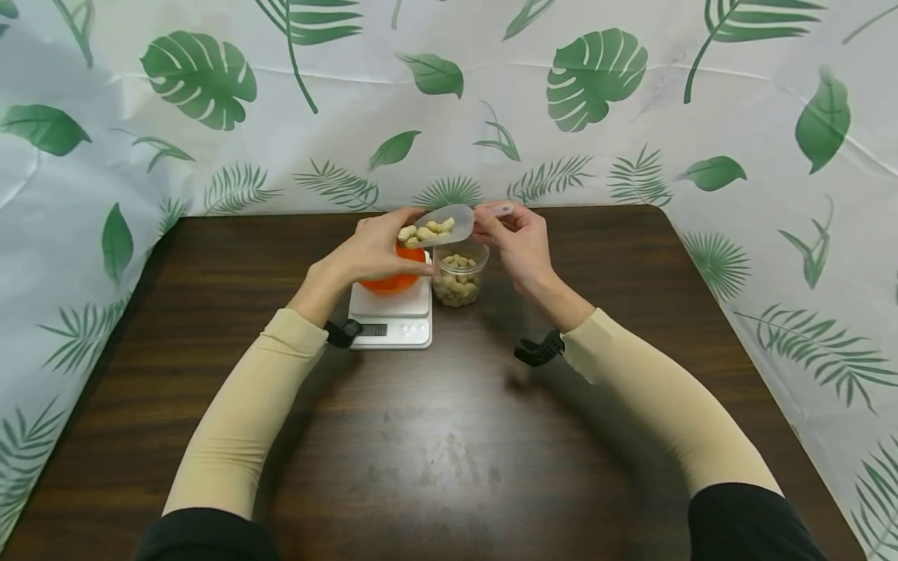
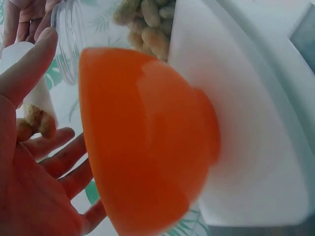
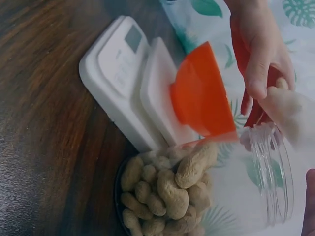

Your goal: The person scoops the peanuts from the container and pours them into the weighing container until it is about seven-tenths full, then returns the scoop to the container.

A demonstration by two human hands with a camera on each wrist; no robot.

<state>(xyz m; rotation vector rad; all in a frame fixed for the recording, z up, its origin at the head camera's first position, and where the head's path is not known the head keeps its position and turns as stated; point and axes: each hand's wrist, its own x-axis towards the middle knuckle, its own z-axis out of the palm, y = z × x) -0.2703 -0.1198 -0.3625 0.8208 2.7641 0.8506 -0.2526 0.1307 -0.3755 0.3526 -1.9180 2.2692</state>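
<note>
My right hand (image 1: 521,240) pinches the handle of a translucent white scoop (image 1: 460,224), held tilted over the bowl side with several unshelled peanuts (image 1: 425,231) at its mouth. My left hand (image 1: 372,245), fingers spread and relaxed, hovers around the top of an orange bowl (image 2: 142,142), its thumb and fingers on either side of the scoop's mouth. The bowl stands on a white kitchen scale (image 3: 115,64); its inside is hidden behind the left hand. Beside the scale is a clear jar (image 3: 269,172), partly filled with peanuts (image 3: 172,196).
All this stands near the far edge of a dark wood-grain table (image 1: 449,436). A leaf-printed sheet (image 1: 491,109) rises behind it and along both sides. Black wrist straps (image 1: 539,349) hang below both wrists.
</note>
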